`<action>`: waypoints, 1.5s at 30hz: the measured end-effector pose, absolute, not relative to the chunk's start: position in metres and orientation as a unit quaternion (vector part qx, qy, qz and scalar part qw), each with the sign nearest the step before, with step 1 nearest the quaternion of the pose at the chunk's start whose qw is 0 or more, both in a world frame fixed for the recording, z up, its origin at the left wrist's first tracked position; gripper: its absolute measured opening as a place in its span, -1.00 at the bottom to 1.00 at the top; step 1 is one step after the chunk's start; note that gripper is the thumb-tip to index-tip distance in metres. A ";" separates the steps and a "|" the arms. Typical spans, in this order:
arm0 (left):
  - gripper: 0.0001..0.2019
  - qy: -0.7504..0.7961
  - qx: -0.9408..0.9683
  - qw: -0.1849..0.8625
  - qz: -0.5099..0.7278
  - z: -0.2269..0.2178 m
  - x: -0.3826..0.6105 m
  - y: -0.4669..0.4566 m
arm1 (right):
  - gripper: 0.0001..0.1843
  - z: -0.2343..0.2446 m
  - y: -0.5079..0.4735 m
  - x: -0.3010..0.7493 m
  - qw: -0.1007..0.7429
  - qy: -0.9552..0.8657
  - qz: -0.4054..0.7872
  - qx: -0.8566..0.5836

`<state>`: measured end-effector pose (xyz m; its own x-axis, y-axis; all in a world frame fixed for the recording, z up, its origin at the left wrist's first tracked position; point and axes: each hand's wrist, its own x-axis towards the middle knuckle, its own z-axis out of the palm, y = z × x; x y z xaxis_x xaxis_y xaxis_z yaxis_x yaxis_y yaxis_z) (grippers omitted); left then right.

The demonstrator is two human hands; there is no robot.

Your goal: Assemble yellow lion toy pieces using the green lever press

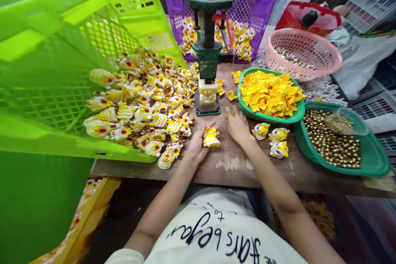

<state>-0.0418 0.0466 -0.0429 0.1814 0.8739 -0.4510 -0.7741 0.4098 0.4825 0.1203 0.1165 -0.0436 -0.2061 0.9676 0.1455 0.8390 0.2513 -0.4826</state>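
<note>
My left hand (197, 145) is closed around the edge of a yellow-and-white plastic figure piece (211, 137), held just above the table. To its right, my right hand (238, 127) lies low over the tabletop, fingers stretched forward; small yellow specks show at the fingertips, too small to name. Ahead of those fingers lies a loose yellow plastic piece (231, 95). A green hand press (208, 57) stands beyond both hands, a cream block (207, 92) on its base. Several white-and-yellow figure pieces (279, 149) sit beside my right wrist.
A lime-green crate (77, 146) lies tipped at left, spilling figure pieces (148, 107). Behind the press stands a purple crate (247, 4). At right are a green basket (297, 116) of yellow pieces, a green tray (375, 159) of gold bells and a pink basket (328, 64).
</note>
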 end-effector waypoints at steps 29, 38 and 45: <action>-0.50 0.414 0.208 0.739 0.489 -0.028 -0.005 0.025 | -0.58 -0.026 -0.008 0.150 0.394 -0.633 0.383 -0.545; -0.64 0.427 0.188 0.754 0.462 -0.021 -0.001 0.022 | -0.53 -0.018 -0.008 0.172 0.401 -0.704 0.241 -0.534; -0.70 0.432 0.242 0.728 0.475 -0.023 0.008 0.015 | -0.46 -0.005 0.002 0.173 0.335 -0.802 0.238 -0.434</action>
<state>0.0083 0.0151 -0.0230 0.1762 0.8999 -0.3990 -0.4820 0.4323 0.7621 0.1729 0.0025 -0.0045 -0.3993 0.8551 0.3309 0.5353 0.5104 -0.6730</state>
